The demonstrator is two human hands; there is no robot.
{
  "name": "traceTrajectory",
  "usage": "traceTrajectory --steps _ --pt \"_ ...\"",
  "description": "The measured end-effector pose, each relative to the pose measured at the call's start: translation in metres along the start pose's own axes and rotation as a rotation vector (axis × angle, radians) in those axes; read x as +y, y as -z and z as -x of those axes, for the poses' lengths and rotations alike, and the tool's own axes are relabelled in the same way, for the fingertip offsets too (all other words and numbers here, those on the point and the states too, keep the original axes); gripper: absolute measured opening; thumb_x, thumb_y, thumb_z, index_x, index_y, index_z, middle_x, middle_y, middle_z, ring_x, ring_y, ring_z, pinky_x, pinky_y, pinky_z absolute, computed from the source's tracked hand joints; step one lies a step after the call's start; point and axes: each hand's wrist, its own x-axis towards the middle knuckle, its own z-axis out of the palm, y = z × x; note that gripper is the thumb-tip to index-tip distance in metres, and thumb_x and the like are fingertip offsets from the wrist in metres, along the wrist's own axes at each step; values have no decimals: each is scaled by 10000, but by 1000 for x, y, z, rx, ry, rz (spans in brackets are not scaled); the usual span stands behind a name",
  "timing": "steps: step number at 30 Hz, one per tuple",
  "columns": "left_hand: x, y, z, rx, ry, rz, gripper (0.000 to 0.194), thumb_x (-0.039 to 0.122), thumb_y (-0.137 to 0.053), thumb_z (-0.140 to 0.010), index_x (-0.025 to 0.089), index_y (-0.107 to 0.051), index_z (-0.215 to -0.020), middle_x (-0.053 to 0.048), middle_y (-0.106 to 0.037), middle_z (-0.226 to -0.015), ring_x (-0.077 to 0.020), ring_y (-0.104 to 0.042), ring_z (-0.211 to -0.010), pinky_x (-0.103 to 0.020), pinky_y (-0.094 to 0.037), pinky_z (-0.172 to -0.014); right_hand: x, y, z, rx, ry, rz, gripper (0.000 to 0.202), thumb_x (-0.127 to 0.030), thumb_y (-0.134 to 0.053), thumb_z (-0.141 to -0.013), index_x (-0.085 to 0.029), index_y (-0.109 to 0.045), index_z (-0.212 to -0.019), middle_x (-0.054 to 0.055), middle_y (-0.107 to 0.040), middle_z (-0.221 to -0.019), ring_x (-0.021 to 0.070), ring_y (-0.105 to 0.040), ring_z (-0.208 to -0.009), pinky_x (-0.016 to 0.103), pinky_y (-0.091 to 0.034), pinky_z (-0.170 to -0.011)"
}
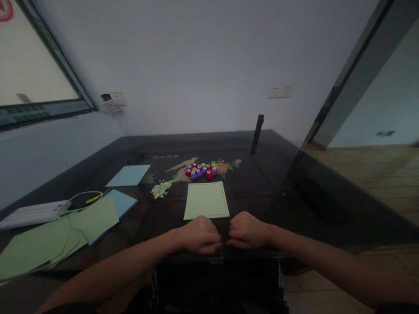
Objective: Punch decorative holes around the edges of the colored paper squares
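My left hand [202, 234] rests as a closed fist on the table's front edge, by the lower edge of a pale yellow-green sheet of paper [206, 200]. Opposite it, my right hand [248, 230] is also curled into a fist, just off the sheet's lower right corner. Nothing shows in either hand, and a small gap separates them. Small punched marks run along the sheet's top, right and bottom edges. Behind it sits a cluster of small red, purple and green craft punches [202, 170] with white tops. A heap of tiny paper cut-outs [161, 189] lies left of the sheet.
On the left are a blue sheet [128, 175], stacked green sheets [94, 220] over blue ones, and a white power strip [36, 213] with a cable. A black upright stick-like object [257, 134] stands at the back right. A dark flat object [322, 200] lies on the right.
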Motion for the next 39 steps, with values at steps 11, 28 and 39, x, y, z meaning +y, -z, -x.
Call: traceTrajectory --steps 11,28,39 --pt "-26 24 7 -18 446 37 231 317 -560 -822 203 -541 -1022 -62 -595 -1023 -193 -545 -943 -294 -411 -783 31 20 7 44 -422 -141 262 -332 -564 -844 -171 -574 -1050 91 -610 -985 187 -550 -925 311 -449 -789" --pt "-37 29 21 -61 489 98 127 227 -507 -839 198 -560 -951 -50 -594 -958 -168 -561 -891 -259 -429 -761 34 3 -16 107 -335 -156 184 -198 -524 -856 -159 -626 -1003 114 -604 -1032 194 -538 -995 348 -471 -868" --pt "-40 33 22 -85 479 104 133 232 -501 -845 197 -566 -956 -49 -592 -963 -166 -563 -897 -258 -436 -764 33 0 -17 110 -351 -146 182 -201 -513 -862 -170 -604 -1017 112 -595 -1052 194 -533 -1011 342 -463 -862"
